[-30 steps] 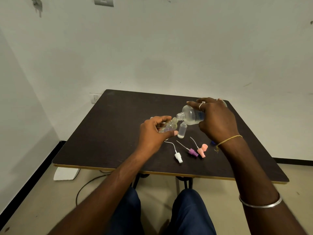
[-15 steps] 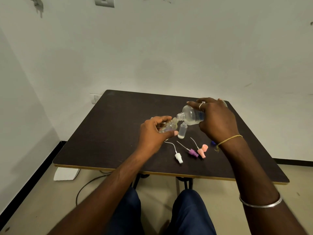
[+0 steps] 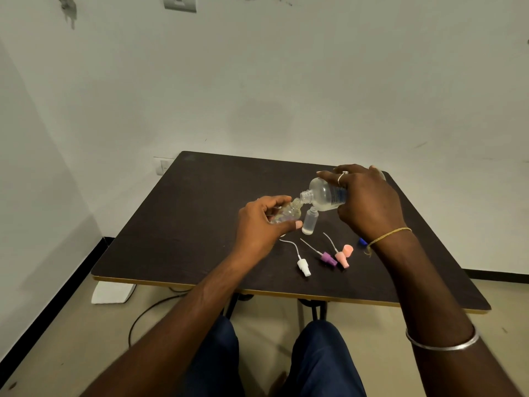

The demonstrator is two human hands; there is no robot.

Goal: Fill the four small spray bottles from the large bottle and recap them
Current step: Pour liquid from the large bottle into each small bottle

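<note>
My right hand (image 3: 369, 202) grips the large clear bottle (image 3: 325, 194), tipped on its side with its open neck pointing left. Its mouth meets the mouth of a small clear bottle (image 3: 287, 214), tilted and held in my left hand (image 3: 262, 224). A second small bottle (image 3: 309, 221) stands upright and uncapped just right of my left thumb. Three spray heads with dip tubes lie in front: white (image 3: 303, 265), purple (image 3: 326, 257) and pink (image 3: 341, 257). A pink cap (image 3: 347, 249) lies beside the pink head. Other small bottles are hidden behind my left hand.
The dark square table (image 3: 183, 230) stands against a white wall. A small blue piece (image 3: 362, 241) peeks out by my right wrist. A white block (image 3: 113, 292) and a black cable (image 3: 148, 312) lie on the floor to the left. My knees are under the front edge.
Nothing has visibly moved; both hands keep the two bottles mouth to mouth in the same place.
</note>
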